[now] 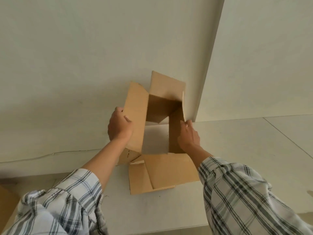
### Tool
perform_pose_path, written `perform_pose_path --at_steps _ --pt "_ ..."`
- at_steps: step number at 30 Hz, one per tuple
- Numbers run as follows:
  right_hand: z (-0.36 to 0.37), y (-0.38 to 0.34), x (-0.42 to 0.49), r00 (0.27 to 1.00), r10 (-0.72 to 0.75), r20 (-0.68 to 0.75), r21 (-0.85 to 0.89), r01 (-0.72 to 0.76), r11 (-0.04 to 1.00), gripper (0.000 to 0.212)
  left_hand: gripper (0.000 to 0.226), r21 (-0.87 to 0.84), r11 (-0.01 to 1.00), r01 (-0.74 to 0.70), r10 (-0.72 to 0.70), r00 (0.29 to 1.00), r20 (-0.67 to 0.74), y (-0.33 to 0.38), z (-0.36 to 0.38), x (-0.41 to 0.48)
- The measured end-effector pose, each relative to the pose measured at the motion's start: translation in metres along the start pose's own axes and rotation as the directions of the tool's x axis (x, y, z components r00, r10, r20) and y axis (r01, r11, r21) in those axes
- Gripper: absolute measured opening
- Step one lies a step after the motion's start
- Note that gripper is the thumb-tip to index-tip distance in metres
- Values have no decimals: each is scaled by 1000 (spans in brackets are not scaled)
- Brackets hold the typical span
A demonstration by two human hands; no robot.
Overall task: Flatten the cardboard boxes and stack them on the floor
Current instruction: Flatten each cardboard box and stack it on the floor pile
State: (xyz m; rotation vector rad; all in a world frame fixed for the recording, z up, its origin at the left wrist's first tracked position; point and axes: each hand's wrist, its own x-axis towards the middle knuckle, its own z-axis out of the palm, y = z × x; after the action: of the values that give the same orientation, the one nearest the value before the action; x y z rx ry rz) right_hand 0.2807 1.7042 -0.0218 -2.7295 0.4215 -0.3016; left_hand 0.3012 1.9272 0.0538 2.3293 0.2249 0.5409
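A brown cardboard box with both ends open stands on the pale floor close to the wall, and the floor shows through its middle. Its flaps are spread out, one large flap lying flat toward me. My left hand grips the left side panel, thumb on the inner face. My right hand holds the right side panel near its top edge, fingers curled over it.
A white wall rises just behind the box, with a jutting corner at the right. Another piece of brown cardboard shows at the lower left edge. Pale floor tiles spread to the right.
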Motion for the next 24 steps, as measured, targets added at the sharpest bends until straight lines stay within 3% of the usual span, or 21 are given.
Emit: perform_pose_path --at_steps 3,6,10,11,15,20,21,22,24 --pt "-10 15 13 999 45 16 53 -46 998 57 30 141 965 -220 199 969 144 30 7 -22" --pt "-26 41 33 988 140 61 270 -152 951 53 33 228 887 -402 297 873 387 57 22 -56" --pt "-39 78 53 940 278 197 451 -339 826 112 38 292 764 -576 208 647 734 83 52 -98" --pt "-39 86 51 933 280 227 429 -354 831 114 40 286 754 -592 163 590 791 89 62 -108" --pt "-36 119 34 950 251 185 157 -281 947 65 31 160 823 -544 56 358 932 115 103 -151" --pt "-22 177 16 927 322 192 110 -346 932 51 30 34 922 -386 9 110 994 119 153 -190" --pt "-20 185 14 936 305 178 137 -330 934 50 29 19 934 -356 22 112 993 117 162 -193" --pt "-20 189 14 945 284 163 179 -311 933 48 28 14 944 -330 40 157 987 113 169 -194" --pt "-21 188 15 963 233 136 263 -262 929 50 29 33 952 -306 69 315 946 105 181 -191"
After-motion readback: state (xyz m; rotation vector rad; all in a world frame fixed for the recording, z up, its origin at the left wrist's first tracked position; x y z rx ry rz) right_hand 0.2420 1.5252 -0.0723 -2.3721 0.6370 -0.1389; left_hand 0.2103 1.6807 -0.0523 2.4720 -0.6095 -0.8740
